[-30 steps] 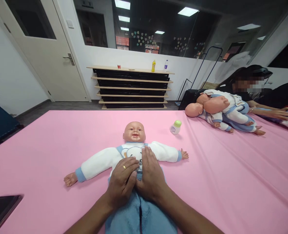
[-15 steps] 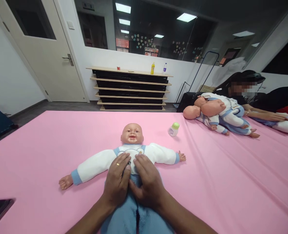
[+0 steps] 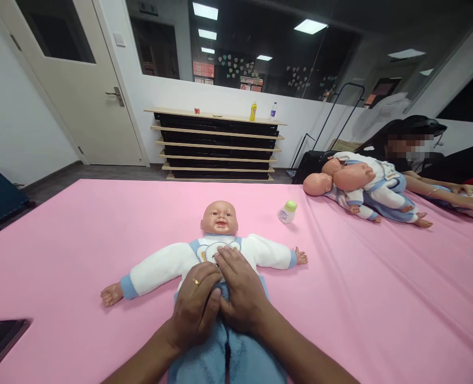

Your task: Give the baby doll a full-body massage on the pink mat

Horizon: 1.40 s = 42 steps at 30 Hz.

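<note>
A baby doll [image 3: 220, 220] lies face up in front of me, its arms spread, in a white top with a bear print and blue cuffs. Blue trousers [image 3: 204, 354] cover its legs. My right hand [image 3: 242, 288] lies flat on the middle of the doll's belly, fingers stretched toward its chest. Beside it, my left hand [image 3: 198, 301], with a gold ring, rests on the belly with its fingers bent. Its fingertips lie close against my right hand, and neither hand holds anything that I can see.
A small white bottle with a green cap [image 3: 288, 212] stands right of the doll's head. A dark phone-like device [image 3: 2, 341] lies at the left edge. More dolls [image 3: 354, 178] are piled at the right, beside another person's hands [image 3: 470, 197]. The pink mat [image 3: 380, 304] has creases.
My left hand has drawn back slightly toward me and its fingers have bent more. My right hand has shifted a little toward the chest. The other person's hands have moved right.
</note>
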Each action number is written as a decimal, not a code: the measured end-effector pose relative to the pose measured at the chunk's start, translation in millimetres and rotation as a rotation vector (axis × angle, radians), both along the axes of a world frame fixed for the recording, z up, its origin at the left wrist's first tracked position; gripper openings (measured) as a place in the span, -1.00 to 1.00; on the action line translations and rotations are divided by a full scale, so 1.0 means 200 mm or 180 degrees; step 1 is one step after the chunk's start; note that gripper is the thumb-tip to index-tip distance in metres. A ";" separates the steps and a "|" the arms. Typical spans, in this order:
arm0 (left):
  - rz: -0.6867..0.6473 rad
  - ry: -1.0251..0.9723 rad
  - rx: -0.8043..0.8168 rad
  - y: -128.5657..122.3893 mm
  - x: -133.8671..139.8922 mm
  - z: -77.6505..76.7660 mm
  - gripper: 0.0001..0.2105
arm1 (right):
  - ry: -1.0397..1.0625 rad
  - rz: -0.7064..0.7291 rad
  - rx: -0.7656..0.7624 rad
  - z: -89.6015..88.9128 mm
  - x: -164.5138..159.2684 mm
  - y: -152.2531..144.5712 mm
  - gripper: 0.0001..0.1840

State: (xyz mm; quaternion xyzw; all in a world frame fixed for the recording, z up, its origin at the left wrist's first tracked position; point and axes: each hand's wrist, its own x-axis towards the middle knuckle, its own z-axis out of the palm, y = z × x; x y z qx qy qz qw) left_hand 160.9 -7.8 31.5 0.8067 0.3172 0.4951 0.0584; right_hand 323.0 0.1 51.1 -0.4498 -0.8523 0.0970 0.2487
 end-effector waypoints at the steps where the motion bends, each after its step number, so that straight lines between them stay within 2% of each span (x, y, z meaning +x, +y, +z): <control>1: -0.0058 0.0038 0.0022 0.00 0.00 0.00 -0.71 | -0.0045 -0.0058 -0.0027 -0.01 0.00 0.00 -0.20; 7: -0.0348 0.0330 -0.0075 0.01 -0.01 0.02 -0.71 | -0.0220 -0.0517 -0.0152 -0.06 0.00 0.01 -0.07; 15: -0.0102 0.1084 -0.0880 0.06 0.00 0.04 -0.56 | -0.0038 -0.0927 0.0105 -0.12 -0.01 -0.02 -0.11; 20: 0.0139 0.1256 -0.1090 0.07 0.02 0.03 -0.49 | 0.0110 -0.0537 0.0652 -0.10 0.00 -0.03 -0.16; 23: 0.0425 0.1121 -0.1061 0.07 0.03 -0.02 -0.48 | 0.0308 -0.0283 0.1071 -0.08 0.00 -0.04 -0.22; 27: 0.0950 0.0687 -0.0981 0.07 0.03 -0.09 -0.46 | 0.0509 0.0051 0.1429 -0.06 0.00 -0.05 -0.41; 30: 0.1147 0.0416 -0.0927 0.05 0.03 -0.11 -0.42 | 0.0377 0.0392 0.1349 -0.06 0.01 -0.04 -0.48; 33: 0.1088 0.0324 -0.0836 0.03 0.03 -0.09 -0.40 | 0.0136 0.0468 0.1212 -0.07 0.01 -0.01 -0.42; 38: 0.0850 0.0306 -0.0500 0.00 0.02 -0.05 -0.45 | -0.0175 0.0077 0.0845 -0.10 0.01 0.02 -0.32; 42: 0.0437 0.0213 -0.0213 0.00 0.00 -0.02 -0.54 | -0.0238 -0.0302 0.0616 -0.15 0.02 0.03 -0.23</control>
